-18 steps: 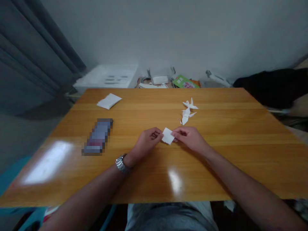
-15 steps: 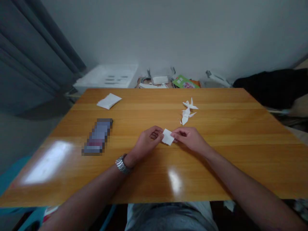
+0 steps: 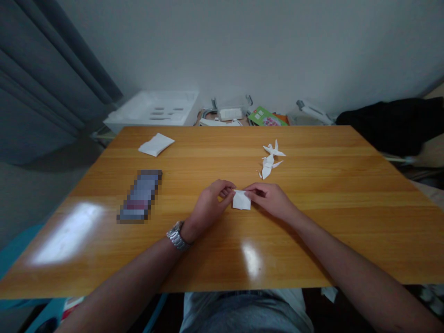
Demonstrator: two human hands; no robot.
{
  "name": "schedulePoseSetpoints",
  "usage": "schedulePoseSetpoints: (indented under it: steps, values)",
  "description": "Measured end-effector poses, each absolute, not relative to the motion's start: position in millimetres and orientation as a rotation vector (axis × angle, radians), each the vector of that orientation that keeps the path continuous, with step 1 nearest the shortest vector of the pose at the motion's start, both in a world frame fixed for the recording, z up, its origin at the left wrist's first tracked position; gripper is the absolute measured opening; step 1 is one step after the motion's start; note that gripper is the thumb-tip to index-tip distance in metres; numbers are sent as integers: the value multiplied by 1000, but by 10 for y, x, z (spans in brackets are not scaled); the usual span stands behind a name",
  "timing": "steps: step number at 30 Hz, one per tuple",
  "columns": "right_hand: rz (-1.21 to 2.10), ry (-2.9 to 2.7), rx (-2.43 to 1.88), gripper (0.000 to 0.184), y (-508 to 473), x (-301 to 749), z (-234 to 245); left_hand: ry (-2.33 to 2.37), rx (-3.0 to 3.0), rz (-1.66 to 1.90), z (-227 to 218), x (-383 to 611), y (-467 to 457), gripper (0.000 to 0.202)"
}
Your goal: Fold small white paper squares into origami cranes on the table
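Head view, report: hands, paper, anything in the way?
Left hand, right hand: both pinching small white paper near its far corners. Paper roughly square. Folded paper figures beyond, not touching.

Behind the fingers (image 3: 228,200) of the left hand (image 3: 209,203), the wrist (image 3: 189,230) wears a silver-toned band of metal links (image 3: 177,236), watch-like and shiny, while the forearms (image 3: 342,256) farther back from the fingers are bare, and well below the fingers, nearest the viewer, shows a creased, pale grey-blue garment (image 3: 243,307).

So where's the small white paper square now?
In the head view, the small paper square is just right of centre, held between the left hand and the right hand, nearer the camera than the folded paper birds.
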State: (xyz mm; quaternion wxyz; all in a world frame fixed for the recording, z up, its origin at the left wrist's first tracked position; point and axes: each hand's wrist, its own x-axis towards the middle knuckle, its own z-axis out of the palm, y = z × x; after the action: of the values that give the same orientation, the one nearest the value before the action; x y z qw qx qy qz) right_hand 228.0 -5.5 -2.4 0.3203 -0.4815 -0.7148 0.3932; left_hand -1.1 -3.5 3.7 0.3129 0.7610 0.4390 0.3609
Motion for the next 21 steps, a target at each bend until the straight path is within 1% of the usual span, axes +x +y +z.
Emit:
schedulePoseSetpoints:
  steps: [2, 5, 9, 14, 21]
  values:
    - [943, -1915, -1320, 19, -42, 2292, -18, 1142, 2180, 951, 44, -32, -28, 12]
    - [771, -1997, -1332, 16, -17, 2299, -11, 1026, 2407, 842, 32, -55, -30, 15]
    - [594, -2089, -1284, 14, 24, 2299, -55, 923, 2600, 643, -10, -66, -53, 28]
    - [483, -2129, -1272, 13, 52, 2302, -140, 889, 2687, 516, 16, -56, -72, 33]
    - [364, -2220, -1130, 18, 48, 2355, -95, 1007, 2730, 449, 90, -47, -104, 38]
